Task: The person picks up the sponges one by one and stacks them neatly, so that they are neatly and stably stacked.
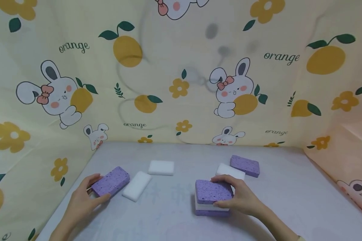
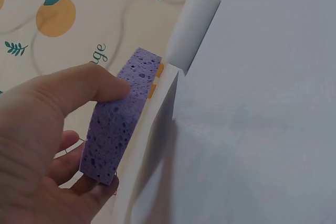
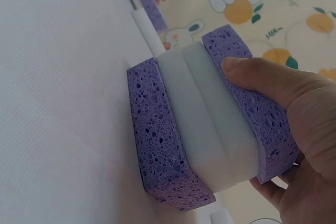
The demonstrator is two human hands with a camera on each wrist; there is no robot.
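On the left of the head view, my left hand (image 1: 81, 200) holds a purple sponge (image 1: 111, 181) by its edges, thumb on one side and fingers on the other. A shadow falls on the table beneath it. Toward the right, my right hand (image 1: 242, 195) grips the top purple sponge (image 1: 212, 191) of a stack. The right wrist view shows two white sponge blocks (image 3: 195, 119) layered under that top sponge. Another purple sponge (image 3: 155, 129) forms the bottom of the stack, against the table.
Close to the left hand's sponge lies a white block (image 1: 137, 186), with a second white block (image 1: 161, 168) farther back. Behind the right hand, a third white block (image 1: 227, 170) lies against a purple sponge (image 1: 245, 166). Patterned cloth (image 1: 157, 77) walls the white table (image 1: 163, 214) at back and sides.
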